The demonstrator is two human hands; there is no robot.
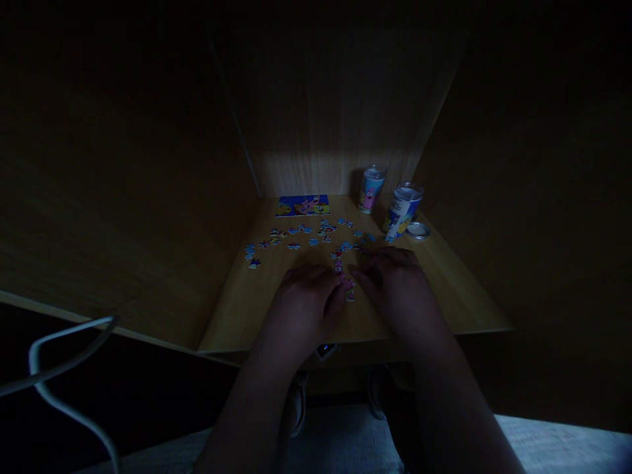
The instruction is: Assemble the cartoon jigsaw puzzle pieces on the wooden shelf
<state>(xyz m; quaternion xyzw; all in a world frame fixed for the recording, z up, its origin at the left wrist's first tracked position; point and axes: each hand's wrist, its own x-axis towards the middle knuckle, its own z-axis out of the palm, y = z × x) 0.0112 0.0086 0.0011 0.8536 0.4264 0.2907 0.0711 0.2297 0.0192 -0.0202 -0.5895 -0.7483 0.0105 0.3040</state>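
Observation:
Joined pink jigsaw pieces (pixel 338 268) form a short strip on the wooden surface between my hands. My left hand (pixel 307 293) is closed at the strip's left side, its fingertips and thumb on the pink pieces. Beyond the strip lie loose blue jigsaw pieces (pixel 345 247). My right hand (pixel 395 276) rests just right of the strip, thumb stretched toward it and apart from the bent fingers, with no piece visible in it. Its fingers partly cover a few loose pieces. More scattered jigsaw pieces (pixel 276 235) lie farther left. The light is dim.
A cartoon picture card (pixel 302 205) lies by the back panel. Two printed cans (pixel 371 191) with clear tops stand at the back right, beside a round metal lid (pixel 418 230). Wooden panels rise on both sides. A white cable (pixel 69 408) hangs at the lower left.

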